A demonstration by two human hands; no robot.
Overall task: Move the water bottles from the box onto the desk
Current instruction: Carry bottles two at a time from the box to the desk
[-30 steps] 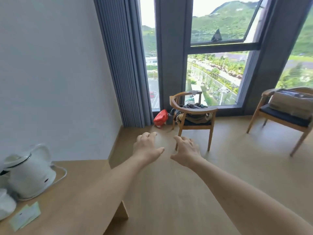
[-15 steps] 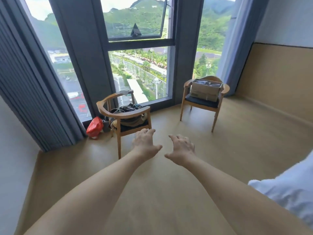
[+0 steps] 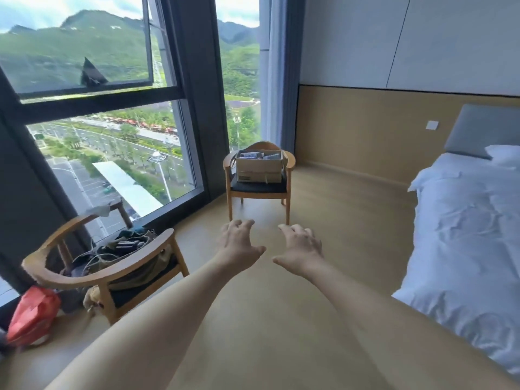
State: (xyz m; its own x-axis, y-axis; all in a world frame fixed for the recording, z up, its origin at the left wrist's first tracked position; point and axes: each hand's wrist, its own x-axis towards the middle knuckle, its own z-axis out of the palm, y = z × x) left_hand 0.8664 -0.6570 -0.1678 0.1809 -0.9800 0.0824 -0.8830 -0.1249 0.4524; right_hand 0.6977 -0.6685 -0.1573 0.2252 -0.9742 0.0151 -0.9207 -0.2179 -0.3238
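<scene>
Both arms are reaching forward from the bottom of the frame, bare and holding nothing; the left hand (image 3: 239, 246) is hanging palm down just left of centre, its fingers loosely curled and slightly spread with the thumb sticking out to the right; the right hand (image 3: 299, 247) is hovering just beside it, fingers likewise relaxed and bent, thumb pointing left toward the other thumb. The two hands are staying apart, not touching each other or anything else. The cardboard box (image 3: 259, 166) is sitting open on the dark seat of a wooden chair (image 3: 284, 192) above centre, well beyond the fingertips; something is showing inside its top, too small to make out as bottles. A second chair (image 3: 112, 273) is standing at lower left, piled with bags and cords; a red bag (image 3: 32, 315) is lying on the floor beside it. A white bed (image 3: 464, 229) is filling the right side; a large window (image 3: 92, 130) is taking up the upper left.
</scene>
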